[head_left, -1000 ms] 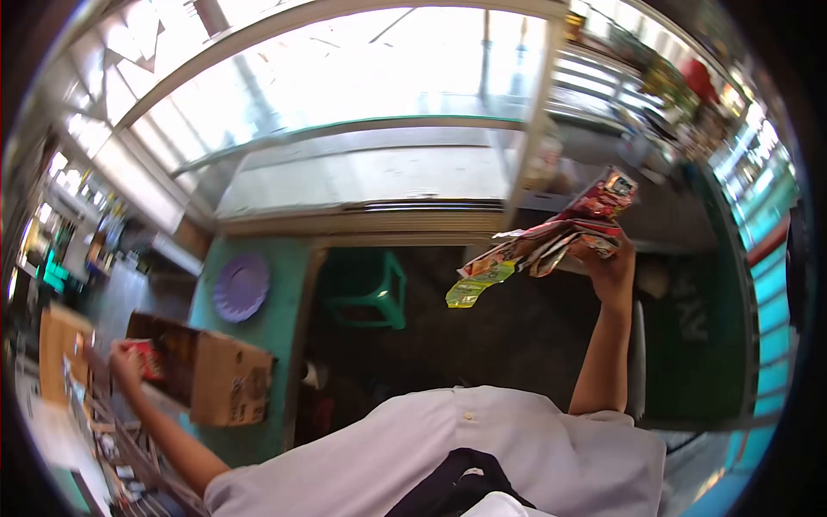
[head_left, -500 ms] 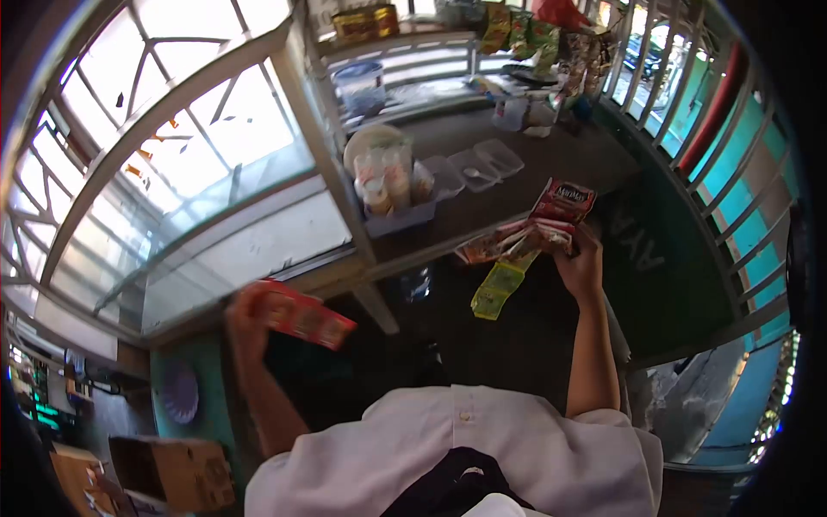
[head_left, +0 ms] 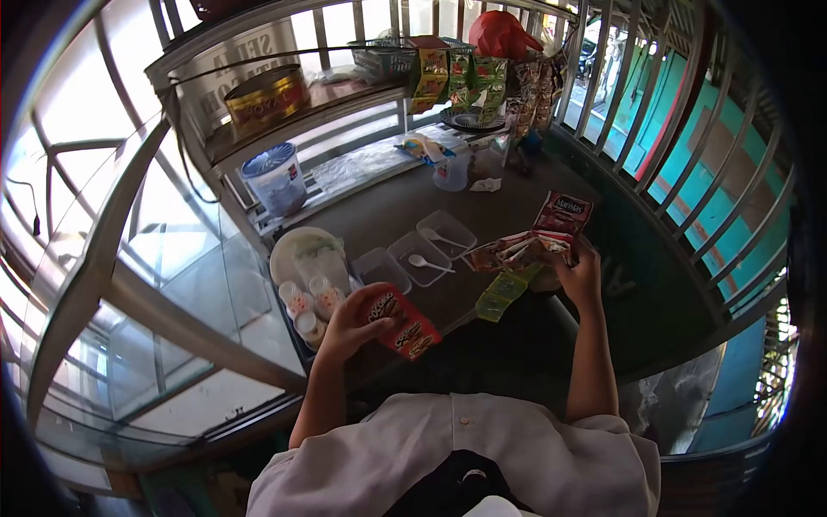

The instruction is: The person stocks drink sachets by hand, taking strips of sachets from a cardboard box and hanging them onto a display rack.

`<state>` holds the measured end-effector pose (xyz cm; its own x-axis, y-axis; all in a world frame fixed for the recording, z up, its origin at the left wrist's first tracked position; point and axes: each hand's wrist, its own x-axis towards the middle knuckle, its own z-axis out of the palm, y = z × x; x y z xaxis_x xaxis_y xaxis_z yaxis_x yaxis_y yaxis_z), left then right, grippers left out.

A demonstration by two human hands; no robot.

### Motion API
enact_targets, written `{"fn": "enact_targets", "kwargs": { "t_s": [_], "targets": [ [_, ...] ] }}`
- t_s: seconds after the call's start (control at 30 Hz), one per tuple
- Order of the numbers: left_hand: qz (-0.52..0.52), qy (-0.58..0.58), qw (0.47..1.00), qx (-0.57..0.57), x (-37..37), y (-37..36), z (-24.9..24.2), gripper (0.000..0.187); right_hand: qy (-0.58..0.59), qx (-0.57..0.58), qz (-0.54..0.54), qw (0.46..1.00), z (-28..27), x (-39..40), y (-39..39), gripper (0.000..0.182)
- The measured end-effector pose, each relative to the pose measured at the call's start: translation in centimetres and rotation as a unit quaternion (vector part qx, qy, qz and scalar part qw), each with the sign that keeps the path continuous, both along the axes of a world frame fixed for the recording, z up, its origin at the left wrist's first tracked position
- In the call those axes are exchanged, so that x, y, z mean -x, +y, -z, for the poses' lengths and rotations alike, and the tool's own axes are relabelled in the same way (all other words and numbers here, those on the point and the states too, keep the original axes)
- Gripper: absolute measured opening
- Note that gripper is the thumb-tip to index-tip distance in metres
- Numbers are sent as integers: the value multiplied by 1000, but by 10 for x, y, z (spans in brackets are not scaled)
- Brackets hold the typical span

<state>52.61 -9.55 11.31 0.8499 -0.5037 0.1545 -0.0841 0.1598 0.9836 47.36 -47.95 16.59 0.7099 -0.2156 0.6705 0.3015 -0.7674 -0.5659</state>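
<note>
My left hand (head_left: 346, 329) is closed on a folded strip of red sachets (head_left: 405, 327) with large printed lettering, held over the counter's near edge. My right hand (head_left: 581, 274) grips a bundle of drink sachets (head_left: 564, 213); a dark red one with MariMas lettering stands up on top. Other folded sachets in the bundle fan out to the left. Beneath them hangs a yellow-green sachet strip (head_left: 501, 297); whether it joins the bundle is hidden. Beyond my left hand are clear plastic containers (head_left: 419, 258), two with white spoons, and several upturned cups (head_left: 320, 291).
Glass panes in a frame (head_left: 112, 284) stand at the left. A lidded bucket (head_left: 276, 179) and a gold tin (head_left: 267, 96) sit at the back left. Hanging sachets (head_left: 488, 82) line the back shelf. Metal bars (head_left: 663, 138) close the right side.
My left hand has moved right and slightly down with the red sachets, nearer the containers. The view has turned left-to-right across the stall. My right hand keeps its bundle in nearly the same place.
</note>
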Motion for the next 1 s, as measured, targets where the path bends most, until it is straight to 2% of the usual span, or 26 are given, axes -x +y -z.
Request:
{"fn": "enact_targets", "kwargs": {
  "t_s": [0.17, 0.23, 0.33, 0.37, 0.43, 0.5, 0.53, 0.6, 0.67, 0.77, 0.83, 0.87, 0.9, 0.97, 1.0],
  "targets": [
    [14, -2, 996, 85, -57, -27, -5, 76, -1, 28, 45, 999, 13, -46, -28, 22],
    [17, -49, 989, 140, -76, -41, -6, 85, 2, 52, 48, 997, 19, -66, -48, 22],
    [10, -35, 984, 174, -97, -53, -21, 90, 48, 66, 47, 996, 22, -95, -72, 21],
    [-1, -37, 984, 174, -107, -56, -21, 90, 70, 51, 48, 995, 25, -108, -83, 22],
    [-24, -121, 987, 106, -127, -60, -22, 92, 85, 37, 33, 995, 33, -140, -105, 23],
    [-51, -134, 988, 61, -136, -66, -41, 93, 134, -42, -19, 990, 52, -173, -130, 32],
    [-61, -136, 989, 17, -138, -72, -48, 93, 133, -40, -29, 990, 65, -189, -144, 32],
    [-84, -142, 986, 25, -152, -86, -51, 94, 282, -23, -16, 959, 95, -227, -173, 41],
    [-107, -150, 982, 32, -164, -101, -56, 95, 314, 6, -47, 948, 121, -259, -190, 44],
    [-146, -167, 973, 61, -180, -124, -64, 89, 371, 46, -97, 923, 178, -300, -205, 52],
    [-155, -162, 973, 61, -195, -135, -70, 83, 392, 65, -122, 910, 183, -319, -207, 56],
    [-185, -184, 960, 105, -202, -146, -73, 69, 376, 30, -147, 914, 188, -329, -204, 62],
    [-194, -183, 958, 105, -209, -150, -74, 69, 362, -4, -171, 916, 190, -337, -201, 69],
    [-267, -180, 947, 7, -221, -155, -74, 56, 339, 1, -218, 915, 186, -358, -199, 73],
    [-293, -198, 935, -8, -221, -166, -82, 41, 268, 67, -259, 925, 172, -370, -191, 71]
  ]
}}
